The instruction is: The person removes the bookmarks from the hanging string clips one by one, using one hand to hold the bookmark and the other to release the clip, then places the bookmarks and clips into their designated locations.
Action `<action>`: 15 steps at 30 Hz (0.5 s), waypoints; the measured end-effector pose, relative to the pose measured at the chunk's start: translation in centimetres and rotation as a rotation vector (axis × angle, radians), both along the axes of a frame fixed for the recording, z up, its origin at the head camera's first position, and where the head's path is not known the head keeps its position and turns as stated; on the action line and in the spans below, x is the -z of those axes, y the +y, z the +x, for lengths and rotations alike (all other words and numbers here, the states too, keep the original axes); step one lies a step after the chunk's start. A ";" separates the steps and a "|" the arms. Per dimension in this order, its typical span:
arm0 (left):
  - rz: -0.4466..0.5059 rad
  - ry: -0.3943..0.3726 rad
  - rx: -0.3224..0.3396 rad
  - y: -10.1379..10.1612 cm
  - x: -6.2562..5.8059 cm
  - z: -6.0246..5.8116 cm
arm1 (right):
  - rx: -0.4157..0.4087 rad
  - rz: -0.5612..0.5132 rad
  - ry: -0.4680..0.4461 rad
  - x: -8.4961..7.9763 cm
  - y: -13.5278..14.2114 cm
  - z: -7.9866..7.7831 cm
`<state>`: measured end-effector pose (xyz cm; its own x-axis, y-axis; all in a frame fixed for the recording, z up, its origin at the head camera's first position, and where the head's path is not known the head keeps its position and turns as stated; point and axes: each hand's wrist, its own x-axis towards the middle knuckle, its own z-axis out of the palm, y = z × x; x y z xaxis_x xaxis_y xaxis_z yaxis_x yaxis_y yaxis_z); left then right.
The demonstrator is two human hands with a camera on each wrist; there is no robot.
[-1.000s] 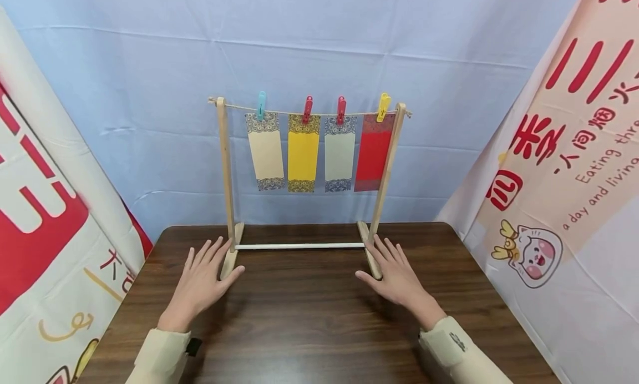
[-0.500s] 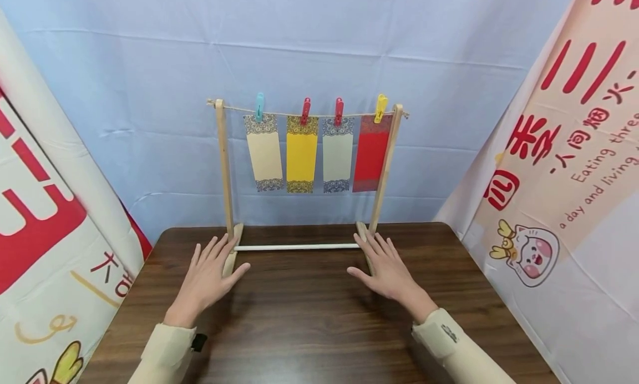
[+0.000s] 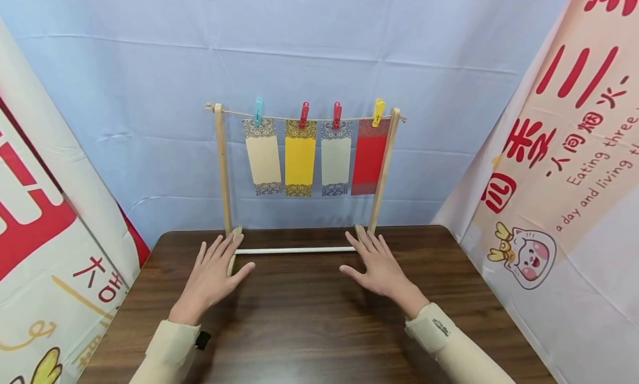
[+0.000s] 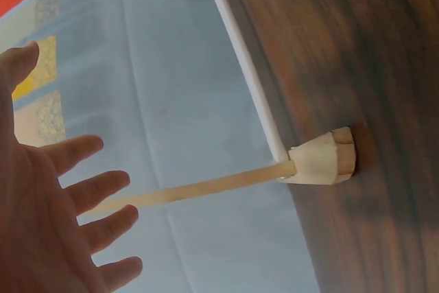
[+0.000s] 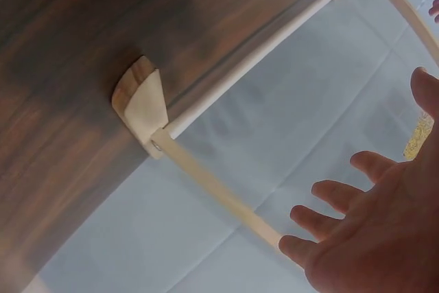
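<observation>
A wooden stand (image 3: 223, 167) rises at the table's far side, with twine (image 3: 289, 118) strung between its posts. Four-sided paper cards hang from it: cream (image 3: 263, 159), yellow (image 3: 300, 160), pale grey (image 3: 336, 161) and red (image 3: 368, 157). A blue clothespin (image 3: 258, 112), two red clothespins (image 3: 304, 115) and a yellow clothespin (image 3: 378, 112) pin them up. My left hand (image 3: 211, 278), fingers spread and palm down, overlaps the left foot in the head view. Opposite it, my right hand (image 3: 380, 270) spreads before the right foot. Both wrist views show bare palms apart from the wood, holding nothing.
A white rod (image 3: 294, 251) joins the stand's feet low over the dark wooden table (image 3: 299, 323). Pale blue cloth (image 3: 309, 51) hangs close behind. Printed banners flank both sides, the right banner (image 3: 559, 167) with red characters and a cartoon cat.
My hands have drifted slightly inward, the left to the right and the right to the left. The head view has shifted a little; the stand and cards keep their arrangement.
</observation>
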<state>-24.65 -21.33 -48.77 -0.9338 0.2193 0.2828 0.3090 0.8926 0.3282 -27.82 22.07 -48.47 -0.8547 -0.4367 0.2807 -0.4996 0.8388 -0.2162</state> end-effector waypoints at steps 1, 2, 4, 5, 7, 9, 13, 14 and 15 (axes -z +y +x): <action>-0.002 0.002 0.004 0.1 -0.1 -0.1 | 0.001 -0.002 -0.005 -0.1 -0.1 0.0; -0.002 0.002 0.008 0.2 -0.3 -0.2 | 0.002 -0.002 -0.010 -0.3 -0.1 0.0; -0.002 0.001 0.015 0.3 -0.6 -0.4 | 0.004 0.000 -0.016 -0.5 -0.3 -0.1; -0.003 0.001 0.017 0.3 -0.8 -0.4 | 0.005 0.000 -0.017 -0.6 -0.3 -0.1; -0.001 -0.002 0.018 0.5 -1.2 -0.6 | 0.006 0.009 -0.014 -0.9 -0.5 -0.2; 0.004 -0.003 0.018 0.5 -1.6 -0.8 | 0.006 0.016 -0.007 -1.2 -0.7 -0.3; 0.007 -0.002 0.022 0.7 -2.4 -1.0 | -0.004 0.025 0.005 -2.0 -1.0 -0.4; 0.005 -0.001 0.024 0.7 -2.5 -1.0 | -0.006 0.027 0.005 -2.1 -1.1 -0.4; 0.002 0.001 0.027 0.8 -2.6 -1.1 | -0.008 0.030 0.007 -2.3 -1.2 -0.4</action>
